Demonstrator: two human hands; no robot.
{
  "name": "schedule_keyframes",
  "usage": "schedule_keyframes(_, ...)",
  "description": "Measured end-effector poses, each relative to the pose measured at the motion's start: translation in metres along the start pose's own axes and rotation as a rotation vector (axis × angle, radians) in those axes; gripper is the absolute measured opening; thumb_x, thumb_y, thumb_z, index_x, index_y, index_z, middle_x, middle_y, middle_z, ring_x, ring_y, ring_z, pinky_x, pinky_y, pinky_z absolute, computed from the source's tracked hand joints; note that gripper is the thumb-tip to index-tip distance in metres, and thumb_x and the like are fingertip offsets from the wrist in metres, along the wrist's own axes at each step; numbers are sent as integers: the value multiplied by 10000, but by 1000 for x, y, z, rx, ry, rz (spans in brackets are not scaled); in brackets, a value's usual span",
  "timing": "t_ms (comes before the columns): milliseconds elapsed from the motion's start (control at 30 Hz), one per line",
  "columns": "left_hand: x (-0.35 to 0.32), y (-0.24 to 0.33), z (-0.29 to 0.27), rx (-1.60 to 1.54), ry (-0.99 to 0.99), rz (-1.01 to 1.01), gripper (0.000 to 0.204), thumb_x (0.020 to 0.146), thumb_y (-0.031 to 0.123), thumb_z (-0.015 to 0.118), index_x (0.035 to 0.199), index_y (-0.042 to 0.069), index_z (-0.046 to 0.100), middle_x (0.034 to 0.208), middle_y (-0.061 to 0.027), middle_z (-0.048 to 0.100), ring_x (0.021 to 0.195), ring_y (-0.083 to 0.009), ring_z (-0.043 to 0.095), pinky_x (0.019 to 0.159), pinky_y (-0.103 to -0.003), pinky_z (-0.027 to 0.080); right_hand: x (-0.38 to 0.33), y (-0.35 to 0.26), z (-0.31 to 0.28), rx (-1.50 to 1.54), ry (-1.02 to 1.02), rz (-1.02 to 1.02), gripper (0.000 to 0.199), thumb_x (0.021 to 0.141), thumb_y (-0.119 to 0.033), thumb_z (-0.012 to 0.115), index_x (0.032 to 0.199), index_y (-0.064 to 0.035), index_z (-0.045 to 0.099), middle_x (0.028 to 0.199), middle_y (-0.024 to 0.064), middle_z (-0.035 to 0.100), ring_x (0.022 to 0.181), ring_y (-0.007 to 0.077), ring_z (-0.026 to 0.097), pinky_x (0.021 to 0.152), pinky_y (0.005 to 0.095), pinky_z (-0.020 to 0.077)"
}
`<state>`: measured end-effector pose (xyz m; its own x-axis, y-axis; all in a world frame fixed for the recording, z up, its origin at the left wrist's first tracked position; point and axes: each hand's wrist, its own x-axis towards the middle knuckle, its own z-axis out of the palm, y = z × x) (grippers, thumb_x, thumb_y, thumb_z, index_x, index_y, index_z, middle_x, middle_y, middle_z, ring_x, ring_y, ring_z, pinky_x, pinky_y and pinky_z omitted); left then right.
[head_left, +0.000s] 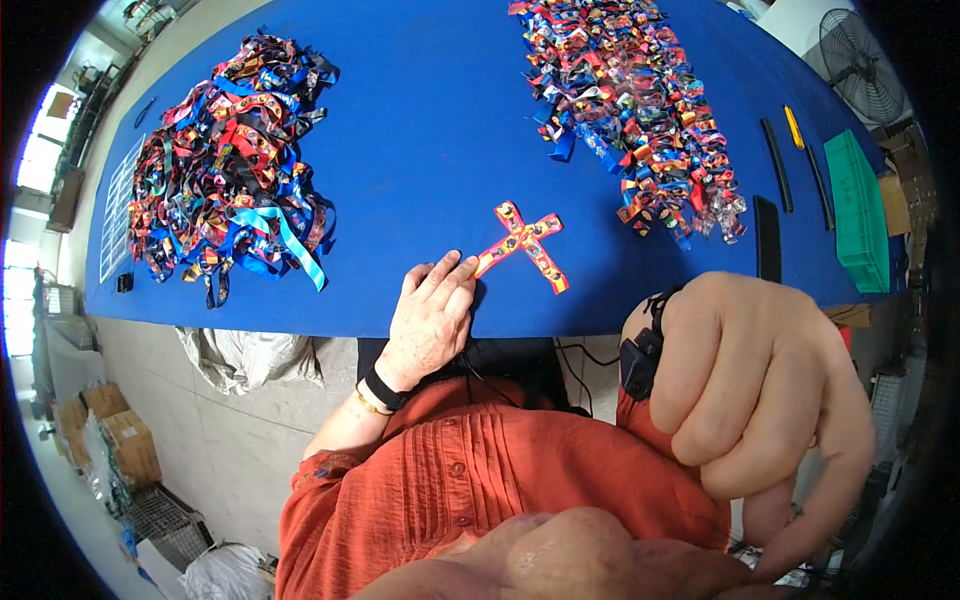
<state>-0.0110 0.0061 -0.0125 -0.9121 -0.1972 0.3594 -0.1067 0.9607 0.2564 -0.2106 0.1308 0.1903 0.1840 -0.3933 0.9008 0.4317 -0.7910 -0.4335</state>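
A printed red-and-yellow ribbon cross lies flat on the blue table near its front edge. My left hand rests palm down beside it, fingers stretched out, with the fingertips touching the cross's left end. Raised high on the right, close to the camera and off the table, is my right hand. Its fingers are curled into a fist, and whatever they may hold is hidden. Black bands circle both wrists; the right one carries a small black device.
A tangled ribbon pile sits at left, beside a white gridded sheet. Bunched ribbons lie in rows at the back right. Further right are black strips, a yellow-handled tool, a green crate and a fan.
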Motion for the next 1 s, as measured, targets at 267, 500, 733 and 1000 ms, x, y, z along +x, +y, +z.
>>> schedule_keyframes(267, 2, 0, 1, 5, 2, 21, 337, 795, 62, 631, 1124, 1, 593, 1327, -138, 563, 1256, -315, 521, 993, -483, 408, 5, -3, -4, -19, 7, 59, 99, 841, -100, 762, 917, -71, 707, 670, 88, 599, 468, 153, 514, 440, 247, 357)
schedule_keyframes(500, -1, 0, -1, 4, 14, -9, 325, 808, 66, 625, 1124, -6, 599, 1330, -131, 568, 1253, -304, 525, 1005, -476, 406, 11, 7, -8, -20, 7, 175, 90, 916, -131, 687, 947, -53, 718, 687, 110, 607, 458, 150, 520, 422, 262, 349)
schedule_keyframes(733, -3, -2, -1, -9, 10, -16, 345, 774, 43, 632, 1114, -6, 597, 1333, -132, 566, 1262, -304, 521, 996, -476, 408, 22, 27, -9, 204, -84, 75, 155, 878, -43, 706, 1021, -103, 697, 640, 135, 582, 432, 163, 489, 408, 253, 333)
schedule_keyframes(1000, 0, -1, 3, -5, 30, -6, 347, 781, 26, 635, 1124, -8, 603, 1313, -130, 589, 1257, -302, 535, 981, -463, 420, 8, 11, 10, 238, -127, -11, 296, 969, -135, 617, 1184, -323, 695, 583, -43, 500, 433, 42, 382, 411, 211, 245)
